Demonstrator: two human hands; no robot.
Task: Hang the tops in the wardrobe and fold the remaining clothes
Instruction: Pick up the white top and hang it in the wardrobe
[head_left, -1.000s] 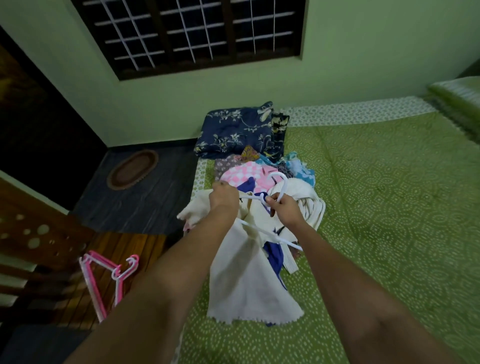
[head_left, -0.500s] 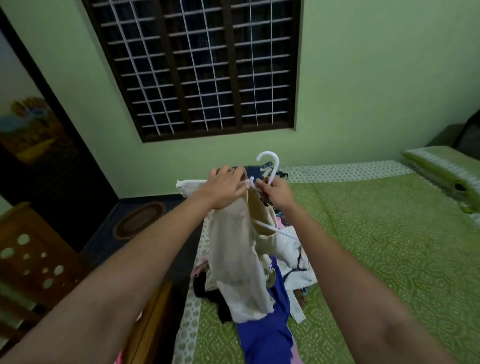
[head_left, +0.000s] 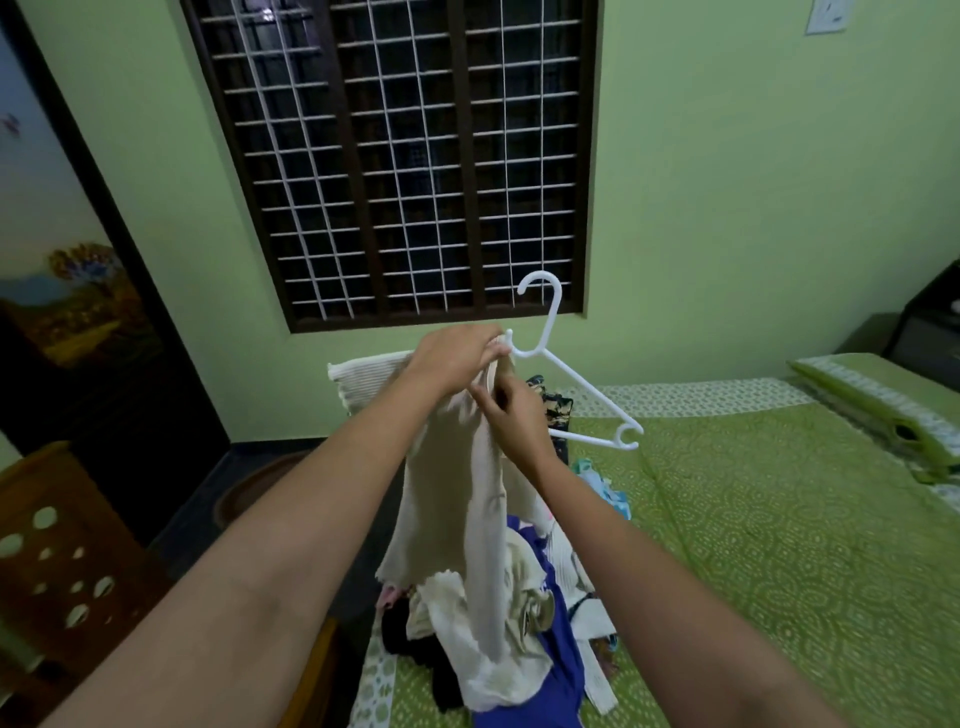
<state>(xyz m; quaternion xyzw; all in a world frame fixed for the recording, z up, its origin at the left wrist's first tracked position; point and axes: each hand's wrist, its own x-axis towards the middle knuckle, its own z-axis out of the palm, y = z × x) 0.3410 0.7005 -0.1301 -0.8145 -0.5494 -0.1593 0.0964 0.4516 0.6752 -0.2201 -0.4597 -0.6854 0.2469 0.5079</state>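
Note:
A cream knitted top (head_left: 447, 499) hangs in the air in front of me, over the bed. My left hand (head_left: 457, 356) grips its upper edge together with the left end of a white plastic hanger (head_left: 576, 384), whose hook points up and whose right arm sticks out bare to the right. My right hand (head_left: 511, 415) pinches the top's fabric just below the left hand. Beneath the top lies a pile of clothes (head_left: 540, 623), with blue, black and white pieces showing.
The bed (head_left: 769, 545) with a green patterned sheet fills the right side, and a green pillow (head_left: 883, 405) lies at its far right. A barred window (head_left: 405, 156) is ahead. A wooden footboard (head_left: 62, 561) with round holes stands at the left, a dark doorway behind it.
Both hands have lifted the cream top and the hanger up from the pile. The hanger's right arm now sticks out bare, and my right hand has dropped from the hook to the fabric.

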